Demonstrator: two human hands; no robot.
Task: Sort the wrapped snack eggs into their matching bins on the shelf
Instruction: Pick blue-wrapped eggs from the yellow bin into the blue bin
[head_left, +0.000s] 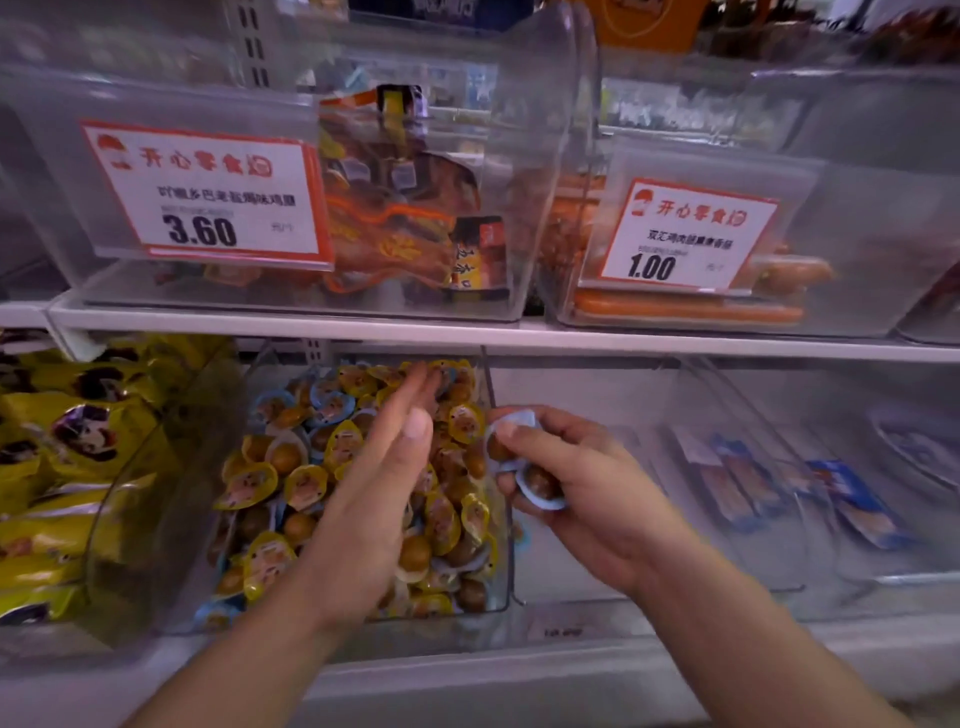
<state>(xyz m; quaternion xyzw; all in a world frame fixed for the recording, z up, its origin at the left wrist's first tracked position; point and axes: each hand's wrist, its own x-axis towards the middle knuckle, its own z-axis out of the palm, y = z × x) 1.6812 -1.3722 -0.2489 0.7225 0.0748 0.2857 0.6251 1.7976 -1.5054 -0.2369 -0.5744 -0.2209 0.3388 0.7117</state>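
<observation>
A clear bin (176, 519) on the lower shelf holds a heap of wrapped snack eggs (291, 467), mostly yellow wrappers with some blue ones mixed in. My left hand (379, 499) reaches flat into that bin, fingers straight and together, holding nothing. My right hand (576, 483) hovers at the bin's right wall, shut on two blue-wrapped eggs (524, 467). To the right, the neighbouring clear bin (597, 395) looks nearly bare where it shows.
Yellow snack bags (57, 457) fill the bin at the left. Blue flat packets (852, 499) lie in a bin at the right. The upper shelf (519, 332) carries clear bins with price cards 3.60 (208, 195) and 1.00 (685, 234).
</observation>
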